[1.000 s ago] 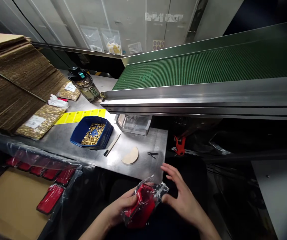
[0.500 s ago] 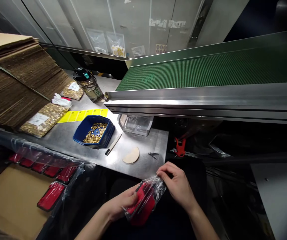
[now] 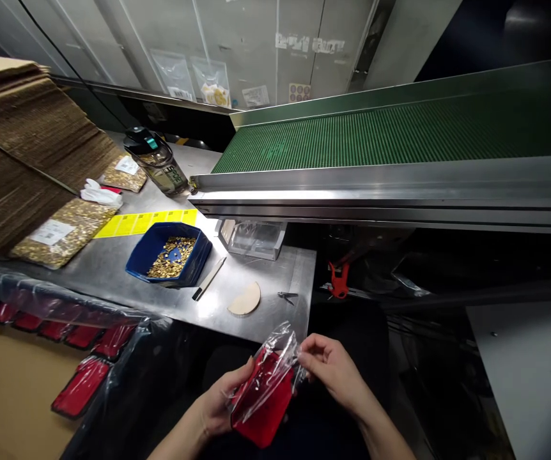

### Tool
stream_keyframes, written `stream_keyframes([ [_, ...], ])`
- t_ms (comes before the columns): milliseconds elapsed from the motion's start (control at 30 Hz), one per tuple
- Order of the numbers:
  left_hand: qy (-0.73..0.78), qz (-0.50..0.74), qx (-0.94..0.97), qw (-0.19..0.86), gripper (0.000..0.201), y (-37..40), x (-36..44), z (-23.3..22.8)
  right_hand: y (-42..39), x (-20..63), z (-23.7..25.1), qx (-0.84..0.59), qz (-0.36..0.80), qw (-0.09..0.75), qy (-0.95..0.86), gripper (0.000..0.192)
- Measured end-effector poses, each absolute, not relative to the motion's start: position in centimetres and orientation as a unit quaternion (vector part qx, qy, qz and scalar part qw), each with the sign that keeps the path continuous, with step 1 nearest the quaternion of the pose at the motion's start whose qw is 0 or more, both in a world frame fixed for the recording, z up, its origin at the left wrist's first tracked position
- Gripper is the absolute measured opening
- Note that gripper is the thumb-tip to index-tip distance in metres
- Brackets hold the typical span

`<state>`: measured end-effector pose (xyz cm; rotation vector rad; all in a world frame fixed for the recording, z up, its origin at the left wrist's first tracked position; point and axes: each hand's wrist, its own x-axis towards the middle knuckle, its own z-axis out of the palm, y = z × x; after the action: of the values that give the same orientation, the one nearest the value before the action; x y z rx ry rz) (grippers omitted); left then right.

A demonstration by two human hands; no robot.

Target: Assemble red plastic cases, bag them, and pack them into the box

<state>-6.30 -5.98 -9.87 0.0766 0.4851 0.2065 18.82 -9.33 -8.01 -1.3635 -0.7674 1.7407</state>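
Above my lap, a flat red item with dark edges [image 3: 263,409] sits in a clear plastic bag [image 3: 279,342]; I cannot make out its exact kind. My left hand [image 3: 222,396] grips it from the left side, thumb on top and the other fingers hidden underneath. At the bag's right edge, my right hand [image 3: 330,370] pinches the clear film between thumb and fingertips. The bag's loose end sticks up toward the metal table. Similar red items in clear film [image 3: 81,386] lie in a lined carton at the left.
On the metal table [image 3: 218,319] are a blue bin [image 3: 199,259] of small gold parts, a knife-like tool [image 3: 208,279], a half-round tan piece [image 3: 245,299], small dark clippers [image 3: 287,297] and a bottle [image 3: 158,163]. A green conveyor [image 3: 352,137] runs right. Stacked cardboard [image 3: 31,140] stands left.
The bagged red item has turned so its broad red face shows more, and the bag's end now stands up. My right hand has dropped slightly. The view has shifted a little right.
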Motion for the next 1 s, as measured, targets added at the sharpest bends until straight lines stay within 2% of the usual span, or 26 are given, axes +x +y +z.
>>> stream_keyframes([
  [67,0.215,0.105,0.065,0.969,0.069,-5.7,-6.0,-9.4,-8.9,18.3,-7.5,-0.549,0.666,0.407,-0.299,0.038],
  [200,0.21,0.173,0.117,0.955,0.05,-4.9,-5.0,-8.3,-8.6,16.7,-6.0,-0.515,0.687,0.456,-0.233,0.037],
  [333,0.224,0.148,0.165,0.949,0.051,-4.4,-3.9,-7.6,-8.4,15.2,-5.0,-0.512,0.703,0.473,-0.147,0.037],
  [500,0.285,0.166,0.19,0.925,0.036,-4.4,-3.9,-7.8,-8.5,15.8,-3.7,-0.497,0.719,0.418,-0.249,0.03],
  [567,0.297,0.169,0.191,0.92,0.032,-4.4,-4.0,-7.9,-8.8,16.4,-3.2,-0.493,0.721,0.385,-0.299,0.035],
  [700,0.305,0.16,0.194,0.919,0.043,-4.5,-3.7,-7.7,-9.2,17.1,-2.7,-0.551,0.634,0.326,-0.434,0.061],
  [867,0.314,0.138,0.215,0.915,0.049,-4.1,-3.3,-7.1,-8.4,17.5,-2.1,-0.553,0.564,0.266,-0.552,0.076],
  [933,0.332,0.125,0.23,0.906,0.048,-4.1,-3.4,-7.1,-7.9,17.6,-1.8,-0.541,0.564,0.251,-0.57,0.079],
  [1000,0.342,0.122,0.257,0.896,0.047,-4.0,-3.5,-7.1,-7.5,17.6,-1.6,-0.529,0.566,0.251,-0.58,0.07],
])
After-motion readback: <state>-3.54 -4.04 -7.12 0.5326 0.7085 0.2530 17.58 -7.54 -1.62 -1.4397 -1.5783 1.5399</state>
